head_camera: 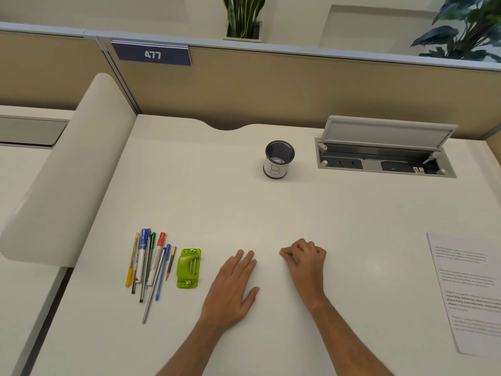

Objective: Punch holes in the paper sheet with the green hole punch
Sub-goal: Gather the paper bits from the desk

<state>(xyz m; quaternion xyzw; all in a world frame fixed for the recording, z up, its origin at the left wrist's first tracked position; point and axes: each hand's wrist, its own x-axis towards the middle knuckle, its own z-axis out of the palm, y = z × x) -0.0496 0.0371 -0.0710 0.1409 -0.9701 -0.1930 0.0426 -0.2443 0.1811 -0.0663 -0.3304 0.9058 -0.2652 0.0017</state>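
Observation:
The green hole punch [189, 268] lies flat on the white desk, left of centre. A printed paper sheet [469, 291] rests at the desk's right edge, partly cut off by the frame. My left hand [233, 291] lies flat on the desk, palm down with fingers spread, just right of the punch and not touching it. My right hand [305, 260] rests on the desk in the middle with its fingers curled under, holding nothing. Both hands are well apart from the paper.
Several pens, markers and a pencil [147, 267] lie in a row left of the punch. A mesh pen cup [278, 160] marked B stands at the back. An open cable box [385, 158] sits back right. A partition [271, 85] walls the rear.

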